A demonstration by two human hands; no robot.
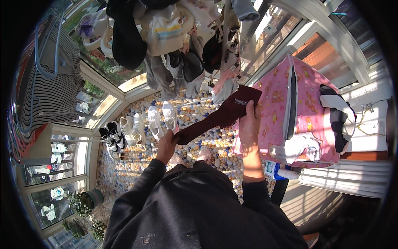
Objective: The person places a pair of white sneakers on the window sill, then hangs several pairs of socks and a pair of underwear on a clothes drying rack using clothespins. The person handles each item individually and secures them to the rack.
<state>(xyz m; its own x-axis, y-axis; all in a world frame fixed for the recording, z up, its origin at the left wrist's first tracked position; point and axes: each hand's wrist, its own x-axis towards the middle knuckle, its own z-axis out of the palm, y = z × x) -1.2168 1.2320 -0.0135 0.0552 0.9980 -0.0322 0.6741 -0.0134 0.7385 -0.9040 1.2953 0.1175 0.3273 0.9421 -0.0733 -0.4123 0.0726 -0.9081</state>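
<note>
A dark maroon sock (206, 124) is stretched between my two hands, slanting up to the right. My left hand (165, 145) grips its lower, narrow end. With the thumb on top, my right hand (249, 126) pinches the wider end, near a small patch of pale lettering. A second layer of the same maroon cloth seems to hang under that end; whether it is another sock I cannot tell. Past the sock hang many socks and small garments (168, 34) on a drying rack, in white, grey and black.
A pink patterned fabric cover (276, 90) stands at right, with a white cloth (297, 147) and a black-and-white garment (337, 115) on top. White sneakers (154, 122) and black-and-white sneakers (113, 135) line the pebble-patterned floor. Striped clothing (53, 90) hangs at left; potted plants (93, 198) sit lower left.
</note>
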